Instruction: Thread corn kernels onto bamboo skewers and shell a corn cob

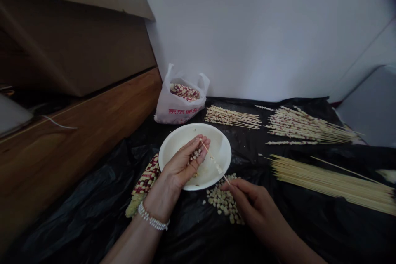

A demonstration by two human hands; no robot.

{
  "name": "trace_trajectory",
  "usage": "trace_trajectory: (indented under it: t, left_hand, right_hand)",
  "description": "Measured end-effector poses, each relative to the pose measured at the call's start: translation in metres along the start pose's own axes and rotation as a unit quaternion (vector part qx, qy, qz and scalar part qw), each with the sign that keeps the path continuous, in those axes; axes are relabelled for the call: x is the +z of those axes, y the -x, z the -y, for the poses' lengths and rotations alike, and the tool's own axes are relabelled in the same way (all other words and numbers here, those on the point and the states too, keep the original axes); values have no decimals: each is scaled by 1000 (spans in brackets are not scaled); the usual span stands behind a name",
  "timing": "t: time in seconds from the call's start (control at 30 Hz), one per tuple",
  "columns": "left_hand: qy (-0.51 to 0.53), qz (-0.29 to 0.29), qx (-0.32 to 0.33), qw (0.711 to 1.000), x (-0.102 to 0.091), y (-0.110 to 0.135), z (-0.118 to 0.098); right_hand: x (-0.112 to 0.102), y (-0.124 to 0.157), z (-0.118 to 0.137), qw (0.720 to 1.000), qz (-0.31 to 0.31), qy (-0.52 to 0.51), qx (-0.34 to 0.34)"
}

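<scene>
My left hand, with a beaded bracelet at the wrist, is cupped over a white bowl. Loose corn kernels lie in its palm, and its fingertips meet the tip of a thin wooden skewer. My right hand pinches this skewer near its lower end, holding it at a slant. A few pale kernels are threaded along it. Below the bowl, a pile of loose kernels spreads beside my right hand. A partly stripped red-and-cream corn cob lies left of the bowl, partly behind my left forearm.
Black plastic sheeting covers the floor. A white plastic bag holds corn cobs behind the bowl. Two groups of kernel-threaded skewers lie at the back right, with bare skewers nearer. A cardboard box stands left, a white wall behind.
</scene>
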State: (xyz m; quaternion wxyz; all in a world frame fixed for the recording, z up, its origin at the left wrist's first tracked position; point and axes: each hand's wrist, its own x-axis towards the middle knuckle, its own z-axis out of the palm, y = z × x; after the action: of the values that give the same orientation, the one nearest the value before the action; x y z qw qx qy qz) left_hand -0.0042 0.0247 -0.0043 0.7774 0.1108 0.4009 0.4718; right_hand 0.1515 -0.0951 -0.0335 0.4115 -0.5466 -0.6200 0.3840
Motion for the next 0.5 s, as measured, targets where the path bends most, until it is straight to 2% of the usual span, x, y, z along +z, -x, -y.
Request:
trace_trajectory:
  t: [0.5]
  left_hand:
    - [-23,10,8,1000,-1,0,1]
  right_hand:
    - [-1,0,0,1000,-1,1,18]
